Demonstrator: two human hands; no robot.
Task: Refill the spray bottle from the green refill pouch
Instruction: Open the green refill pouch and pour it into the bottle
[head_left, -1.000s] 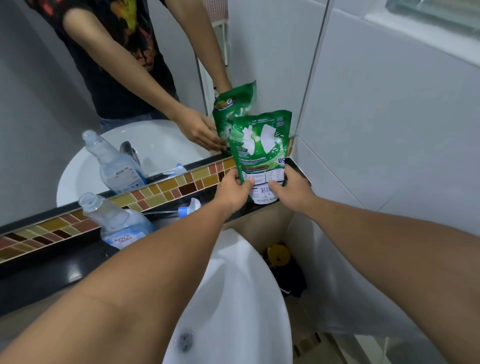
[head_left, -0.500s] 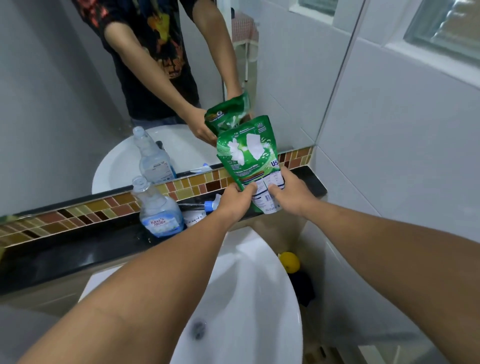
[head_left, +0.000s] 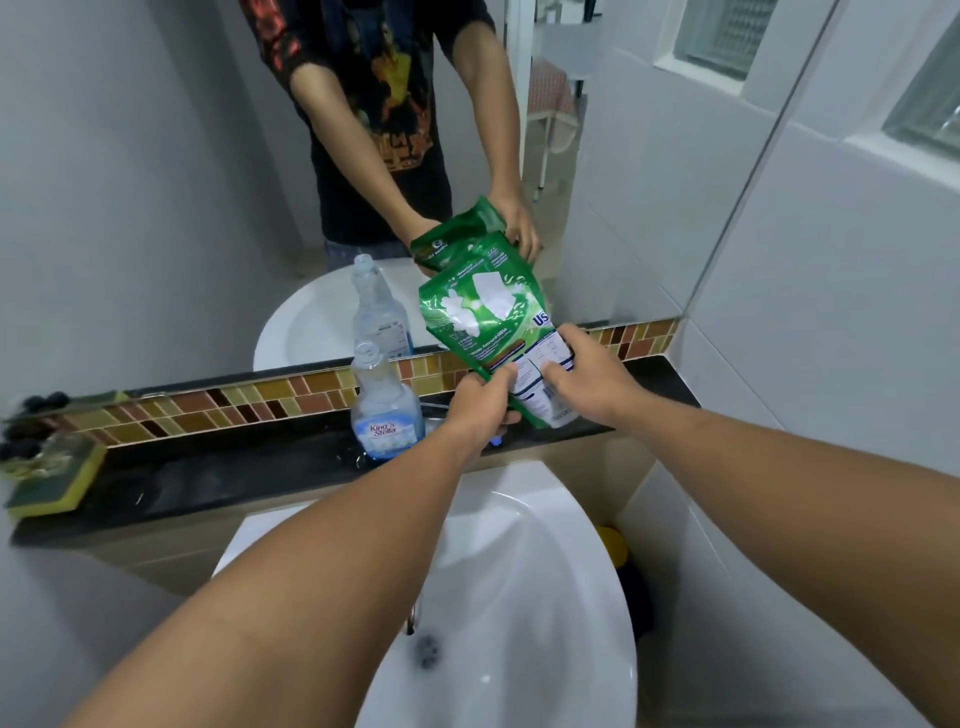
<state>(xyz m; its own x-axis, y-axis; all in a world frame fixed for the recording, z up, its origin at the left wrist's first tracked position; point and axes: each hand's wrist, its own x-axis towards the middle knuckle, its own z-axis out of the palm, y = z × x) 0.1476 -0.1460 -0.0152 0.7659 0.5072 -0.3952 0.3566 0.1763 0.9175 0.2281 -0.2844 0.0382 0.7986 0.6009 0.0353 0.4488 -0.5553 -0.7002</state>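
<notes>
I hold the green refill pouch (head_left: 485, 317) by its lower end with both hands, above the black ledge (head_left: 218, 483). My left hand (head_left: 480, 408) grips its bottom left corner and my right hand (head_left: 587, 376) its bottom right. The pouch leans to the left, its top towards the mirror. The clear spray bottle (head_left: 384, 410) with a blue and white label stands uncapped on the ledge, just left of my left hand. A small blue part of the spray head (head_left: 496, 442) shows under my left hand; the remainder is hidden.
A white basin (head_left: 519, 597) lies below the ledge, its drain (head_left: 428, 649) in view. A yellow and green sponge (head_left: 57, 480) rests at the ledge's left end. The mirror (head_left: 156, 208) rises behind the tile strip (head_left: 234, 400). A white tiled wall (head_left: 831, 312) closes the right side.
The pouch has moved left and tilted further left, closer to the spray bottle. Both hands kept their grip. The view has shifted so the sponge at the left now shows.
</notes>
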